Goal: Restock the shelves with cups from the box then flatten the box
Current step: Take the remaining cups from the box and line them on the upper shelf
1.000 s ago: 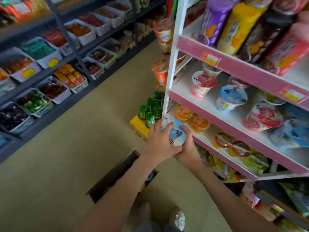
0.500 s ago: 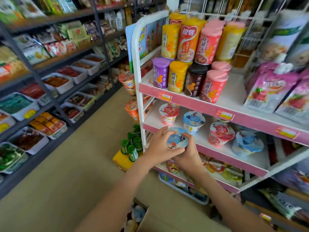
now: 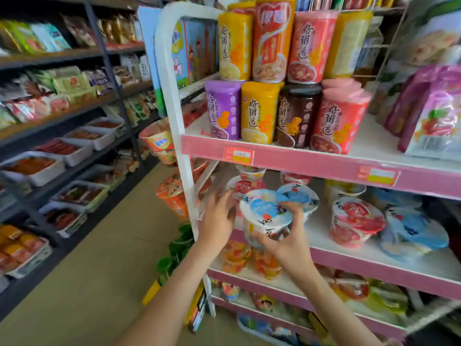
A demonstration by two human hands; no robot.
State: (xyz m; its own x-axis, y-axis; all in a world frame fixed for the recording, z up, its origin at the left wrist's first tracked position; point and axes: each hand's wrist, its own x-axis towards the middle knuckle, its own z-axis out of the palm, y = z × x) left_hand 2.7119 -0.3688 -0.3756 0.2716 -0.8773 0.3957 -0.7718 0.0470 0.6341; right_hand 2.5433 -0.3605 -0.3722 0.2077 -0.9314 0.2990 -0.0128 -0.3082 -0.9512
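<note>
Curled round the blue-lidded cup (image 3: 265,213), the right hand (image 3: 282,243) holds it over the front edge of the pink shelf (image 3: 374,268), just before 2 shelved cups (image 3: 298,194). Left hand (image 3: 217,216) spread beside it, holding nothing

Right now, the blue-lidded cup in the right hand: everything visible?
The cup is a white, plastic-looking tub with a sealed blue-and-white lid bearing a small cartoon figure. It tilts lid toward the camera, at the front of the pink-edged shelf. The right hand grips its side and rim; the left hand is open beside it, contact unclear.
</note>
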